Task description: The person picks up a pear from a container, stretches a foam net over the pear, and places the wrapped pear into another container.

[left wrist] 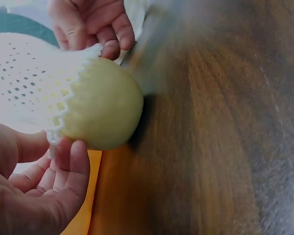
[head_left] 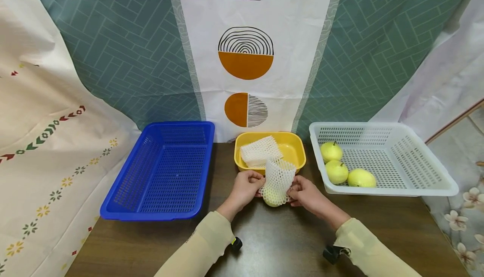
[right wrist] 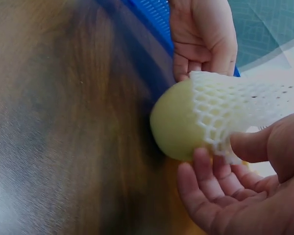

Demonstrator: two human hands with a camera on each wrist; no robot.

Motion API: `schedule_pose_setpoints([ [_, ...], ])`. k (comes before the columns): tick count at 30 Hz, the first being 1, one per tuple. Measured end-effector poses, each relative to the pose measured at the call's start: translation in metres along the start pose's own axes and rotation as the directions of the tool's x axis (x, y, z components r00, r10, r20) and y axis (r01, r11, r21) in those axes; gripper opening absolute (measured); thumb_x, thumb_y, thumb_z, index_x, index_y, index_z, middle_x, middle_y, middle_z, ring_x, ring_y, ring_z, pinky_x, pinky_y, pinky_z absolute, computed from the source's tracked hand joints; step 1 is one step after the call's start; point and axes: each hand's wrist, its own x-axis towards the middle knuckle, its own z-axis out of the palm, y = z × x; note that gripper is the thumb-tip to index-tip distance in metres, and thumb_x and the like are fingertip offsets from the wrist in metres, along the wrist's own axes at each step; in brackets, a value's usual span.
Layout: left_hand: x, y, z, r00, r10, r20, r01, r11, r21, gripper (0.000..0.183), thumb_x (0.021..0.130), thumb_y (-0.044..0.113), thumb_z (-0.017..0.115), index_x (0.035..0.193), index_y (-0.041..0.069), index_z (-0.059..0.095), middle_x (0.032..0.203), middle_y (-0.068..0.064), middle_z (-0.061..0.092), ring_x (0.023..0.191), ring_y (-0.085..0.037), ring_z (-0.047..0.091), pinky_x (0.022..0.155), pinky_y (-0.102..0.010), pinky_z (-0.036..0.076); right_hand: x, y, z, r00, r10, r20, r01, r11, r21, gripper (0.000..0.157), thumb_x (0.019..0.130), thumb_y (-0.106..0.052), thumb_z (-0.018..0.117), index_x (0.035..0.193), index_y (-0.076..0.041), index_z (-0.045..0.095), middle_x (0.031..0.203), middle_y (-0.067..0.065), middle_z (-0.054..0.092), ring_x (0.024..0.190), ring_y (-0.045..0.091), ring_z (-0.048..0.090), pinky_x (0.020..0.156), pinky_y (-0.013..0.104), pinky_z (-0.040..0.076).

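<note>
A white foam net (head_left: 279, 176) is pulled partway over a pale yellow-green pear (left wrist: 110, 105) low over the brown table, in front of the yellow basket. The pear's rounded lower end is bare; the loose end of the net stands up above it. My left hand (head_left: 246, 186) pinches the net's rim on the left between thumb and fingers. On the opposite side my right hand (head_left: 306, 195) pinches the same rim, its fingertips (right wrist: 201, 159) against the pear in the right wrist view.
Another foam net (head_left: 261, 151) lies in the yellow basket (head_left: 296, 153). To the left stands a blue basket (head_left: 170, 180). At right, a white basket (head_left: 408, 159) holds three pears (head_left: 361, 178) along its left side. Patterned cloth (head_left: 245, 113) hangs behind the table (head_left: 280, 239).
</note>
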Motion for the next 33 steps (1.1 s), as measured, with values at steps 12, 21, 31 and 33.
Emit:
schedule_pose_setpoints([
  [12,-0.005,0.028,-0.016,0.987,0.142,0.075,-0.159,0.925,0.344,0.033,0.080,0.003,0.067,0.113,0.002,0.064,0.106,-0.012,0.068,0.094,-0.022,0.066,0.081,-0.033,0.054,0.001,-0.016,-0.014,0.991,-0.133,0.020,0.134,0.956,-0.261,0.062,0.077,-0.007,0.070,0.134,-0.006,0.046,0.129,0.013,0.055,0.117,0.031,0.056,0.090,0.043,0.050],
  [21,-0.006,0.039,-0.018,0.954,0.101,0.282,-0.197,0.922,0.334,0.064,0.065,0.010,0.084,0.125,0.010,0.059,0.126,-0.004,0.061,0.116,-0.023,0.058,0.096,-0.038,0.048,0.008,-0.014,-0.009,0.955,-0.270,0.122,0.296,0.894,-0.336,0.066,0.061,-0.034,0.087,0.120,-0.027,0.057,0.122,-0.009,0.060,0.117,0.015,0.056,0.100,0.042,0.044],
  [31,-0.007,0.032,-0.013,0.947,0.090,0.310,-0.196,0.923,0.331,0.060,0.062,0.023,0.087,0.117,0.020,0.064,0.117,0.003,0.066,0.102,-0.009,0.063,0.090,-0.034,0.051,0.016,-0.006,-0.009,0.943,-0.318,0.103,0.332,0.858,-0.392,0.056,0.060,-0.041,0.086,0.111,-0.034,0.062,0.114,-0.016,0.063,0.109,0.007,0.060,0.094,0.035,0.049],
  [33,-0.008,0.031,-0.012,0.946,0.089,0.312,-0.195,0.925,0.325,0.059,0.062,0.023,0.087,0.117,0.018,0.064,0.116,0.002,0.067,0.100,-0.008,0.064,0.090,-0.034,0.052,0.016,-0.007,-0.008,0.940,-0.323,0.107,0.339,0.861,-0.378,0.054,0.061,-0.038,0.086,0.109,-0.033,0.063,0.111,-0.015,0.064,0.106,0.007,0.062,0.092,0.033,0.050],
])
